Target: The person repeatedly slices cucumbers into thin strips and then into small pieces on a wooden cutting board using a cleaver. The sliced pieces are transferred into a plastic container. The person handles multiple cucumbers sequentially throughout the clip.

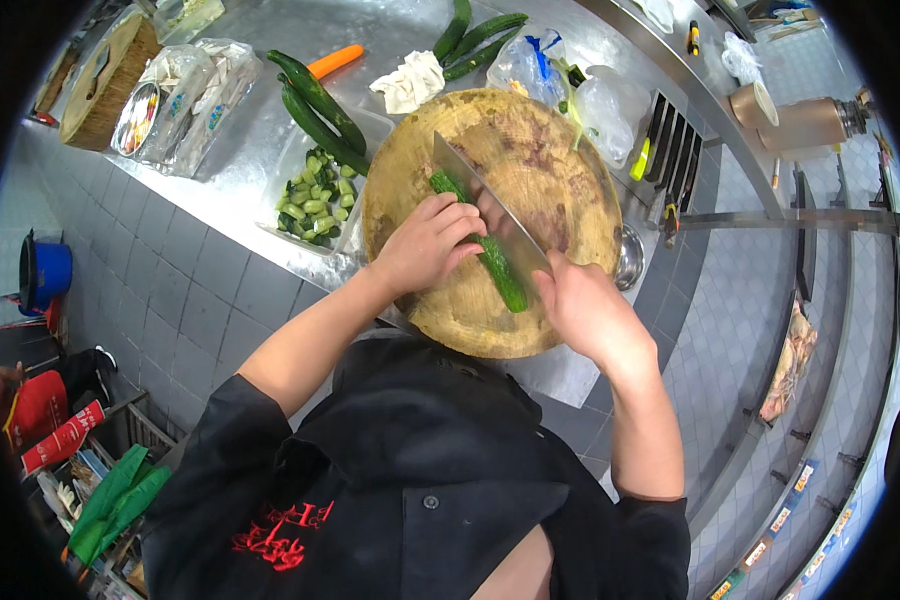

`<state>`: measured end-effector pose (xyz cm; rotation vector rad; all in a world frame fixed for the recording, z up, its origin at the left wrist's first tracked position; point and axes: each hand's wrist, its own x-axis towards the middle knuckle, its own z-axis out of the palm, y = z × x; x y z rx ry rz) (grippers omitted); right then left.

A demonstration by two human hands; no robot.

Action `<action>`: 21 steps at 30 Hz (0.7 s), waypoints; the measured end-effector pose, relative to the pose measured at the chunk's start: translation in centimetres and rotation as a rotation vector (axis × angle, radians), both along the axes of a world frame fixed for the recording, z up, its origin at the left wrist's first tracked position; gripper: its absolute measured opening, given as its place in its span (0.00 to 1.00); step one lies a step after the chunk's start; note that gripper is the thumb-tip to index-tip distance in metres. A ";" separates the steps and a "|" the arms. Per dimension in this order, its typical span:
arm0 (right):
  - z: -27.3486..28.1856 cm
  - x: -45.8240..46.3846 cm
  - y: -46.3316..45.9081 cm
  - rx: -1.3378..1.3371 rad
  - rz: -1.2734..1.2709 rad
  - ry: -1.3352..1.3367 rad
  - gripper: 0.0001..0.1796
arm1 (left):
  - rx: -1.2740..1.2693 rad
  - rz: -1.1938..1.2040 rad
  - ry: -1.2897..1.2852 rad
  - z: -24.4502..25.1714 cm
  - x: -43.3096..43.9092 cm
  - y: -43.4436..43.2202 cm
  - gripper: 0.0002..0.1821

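A length of green cucumber lies on a thick round wooden chopping block. My left hand grips the cucumber about its middle, fingers curled over it. In my right hand is the handle of a cleaver, whose broad blade stands on edge along the cucumber's right side. Whether the edge touches the cucumber cannot be told. Left of the block, a clear plastic tub holds cut cucumber chunks, and whole cucumbers rest across its far rim.
Behind the block lie a carrot, a white cloth and more cucumbers. Plastic bags and a knife rack stand at right. A metal bowl sits by the block's right edge. Wrapped packages lie far left.
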<state>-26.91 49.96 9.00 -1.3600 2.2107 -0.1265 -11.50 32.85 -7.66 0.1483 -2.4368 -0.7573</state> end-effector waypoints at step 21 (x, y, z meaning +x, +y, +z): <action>-1.5 1.9 7.8 0.020 -0.141 -0.057 0.13 | -0.027 -0.061 -0.004 -0.3 0.3 0.1 0.11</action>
